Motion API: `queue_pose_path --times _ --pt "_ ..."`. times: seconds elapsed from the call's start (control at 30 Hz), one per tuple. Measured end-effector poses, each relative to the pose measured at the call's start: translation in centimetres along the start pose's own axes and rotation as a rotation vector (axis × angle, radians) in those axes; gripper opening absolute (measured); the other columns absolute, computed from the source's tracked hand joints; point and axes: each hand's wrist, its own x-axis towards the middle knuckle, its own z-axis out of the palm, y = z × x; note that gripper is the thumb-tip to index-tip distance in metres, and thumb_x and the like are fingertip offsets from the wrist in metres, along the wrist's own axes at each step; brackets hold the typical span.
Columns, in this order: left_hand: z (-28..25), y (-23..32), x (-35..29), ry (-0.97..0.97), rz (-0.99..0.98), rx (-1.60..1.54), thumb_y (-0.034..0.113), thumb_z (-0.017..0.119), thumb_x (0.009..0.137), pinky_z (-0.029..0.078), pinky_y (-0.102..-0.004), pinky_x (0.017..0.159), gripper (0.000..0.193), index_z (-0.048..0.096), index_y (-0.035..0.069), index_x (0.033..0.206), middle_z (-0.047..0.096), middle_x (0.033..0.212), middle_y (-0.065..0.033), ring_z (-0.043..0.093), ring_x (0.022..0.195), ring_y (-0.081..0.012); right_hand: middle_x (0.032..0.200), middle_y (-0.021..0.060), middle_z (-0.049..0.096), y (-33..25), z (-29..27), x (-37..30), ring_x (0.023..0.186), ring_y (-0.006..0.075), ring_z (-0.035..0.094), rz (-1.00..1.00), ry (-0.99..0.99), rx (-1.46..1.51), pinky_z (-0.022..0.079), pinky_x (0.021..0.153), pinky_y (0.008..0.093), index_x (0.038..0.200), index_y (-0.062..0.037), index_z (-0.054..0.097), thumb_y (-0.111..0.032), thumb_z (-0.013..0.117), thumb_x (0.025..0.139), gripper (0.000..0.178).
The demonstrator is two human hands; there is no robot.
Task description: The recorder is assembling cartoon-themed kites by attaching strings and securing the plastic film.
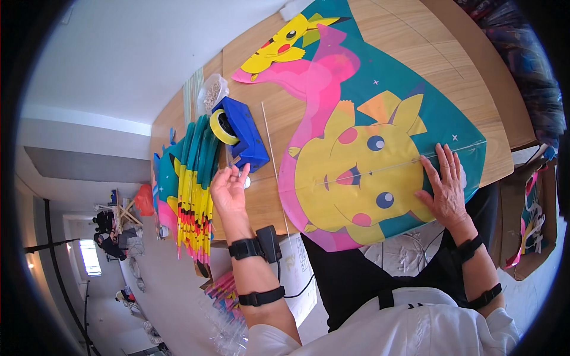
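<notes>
A large printed plastic sheet (356, 160), teal and pink with a yellow cartoon animal, is spread over the wooden table in front of me. My right hand (444, 188) lies flat on its right part, fingers stretched out. A thin straight line, a rod or a crease, runs across the sheet toward that hand. My left hand (229, 188) is palm up at the near end of a blue tape dispenser (252, 142), its fingers curled in toward the thumb. Whatever they pinch is too small to make out. The dispenser holds a yellowish tape roll (223, 126).
Left of the dispenser lies a stack of folded printed sheets (196, 178). Behind it stands a clear tub (212, 93) of small pieces. A thin white rod (270, 139) lies on the table. At right is a cardboard box (537, 261) with printed pieces. People sit far left.
</notes>
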Motion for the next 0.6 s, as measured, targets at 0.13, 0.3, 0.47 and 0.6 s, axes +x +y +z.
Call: queue_pose_path --times 0.13,0.3,0.47,0.6 --pt "0.0 -0.9 -1.7 -0.033 0.037 -0.120 0.000 0.058 0.080 0.039 -0.0627 0.096 0.003 0.057 0.002 0.079 0.063 0.089 -0.0147 0.060 0.096 -0.0276 0.147 0.0193 0.026 0.1 -0.1 0.0 0.138 0.0373 0.021 0.009 0.000 0.000 0.013 0.113 0.0509 0.138 -0.0170 0.040 -0.055 0.050 0.085 0.066" --pt "0.1 -1.1 -2.7 0.050 -0.064 -0.176 0.003 0.058 0.082 0.045 -0.0542 0.092 0.002 0.057 0.002 0.084 0.063 0.096 -0.0146 0.058 0.098 -0.0293 0.144 0.0195 0.030 -0.7 -1.7 0.4 0.135 0.0376 0.025 -0.016 0.094 0.196 0.020 0.110 0.0514 0.134 -0.0115 0.043 -0.037 0.063 0.081 0.062" --pt "-0.8 0.1 -2.8 0.094 -0.253 -0.157 0.008 0.060 0.085 0.042 -0.0336 0.065 0.004 0.057 0.006 0.085 0.058 0.080 -0.0061 0.053 0.072 -0.0184 0.106 0.0148 0.060 -9.4 -2.6 6.7 0.101 0.0336 0.057 -0.340 0.062 0.525 0.045 0.086 0.0435 0.111 -0.0037 0.056 -0.015 0.069 0.073 0.041" --pt "0.2 -0.2 -2.7 0.103 -0.338 -0.186 0.011 0.061 0.087 0.033 -0.0285 0.055 0.007 0.054 0.009 0.084 0.049 0.069 -0.0001 0.043 0.059 -0.0123 0.088 0.0205 0.062 -18.6 0.3 14.1 0.086 0.0383 0.059 -0.319 -0.199 0.792 0.047 0.073 0.0465 0.103 -0.0024 0.057 -0.013 0.064 0.077 0.029"
